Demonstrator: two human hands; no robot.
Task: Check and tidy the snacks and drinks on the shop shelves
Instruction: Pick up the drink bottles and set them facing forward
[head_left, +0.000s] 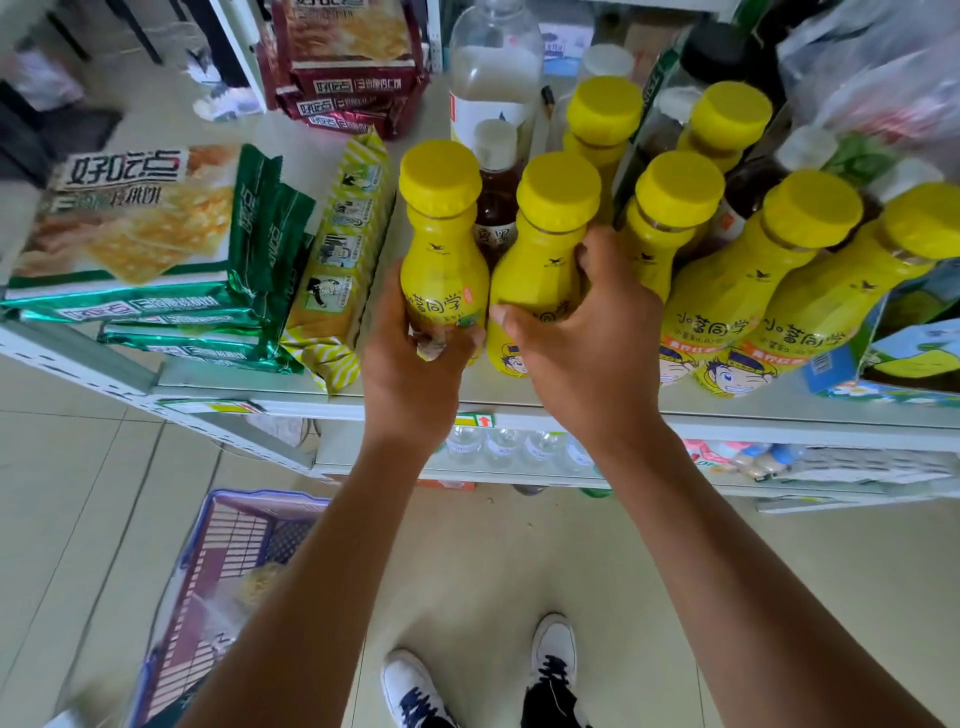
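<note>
The first yellow bottle (441, 260) stands upright at the front edge of the shelf (727, 422), at the left end of a row of the same drink. The left hand (415, 364) grasps it low on the body, with the fingers curled around the label. Just beside it on the right stands the second yellow bottle (535, 275). The right hand (582, 338) grasps this one, with the thumb on the front and the fingers around the far side. Both bottles carry yellow caps.

Further right, more yellow bottles (753, 291) stand in the same row, and others stand behind them. A dark tea bottle (496, 208) shows between the two held bottles, and behind it there is a big clear bottle (493, 67) with white liquid.

Left of the drinks, a yellow striped pack (343, 249) leans against stacked green cracker packs (135, 223). Red cracker packs (348, 62) lie further back. On the floor below are a purple basket (228, 571) and the person's white shoes (553, 660).
</note>
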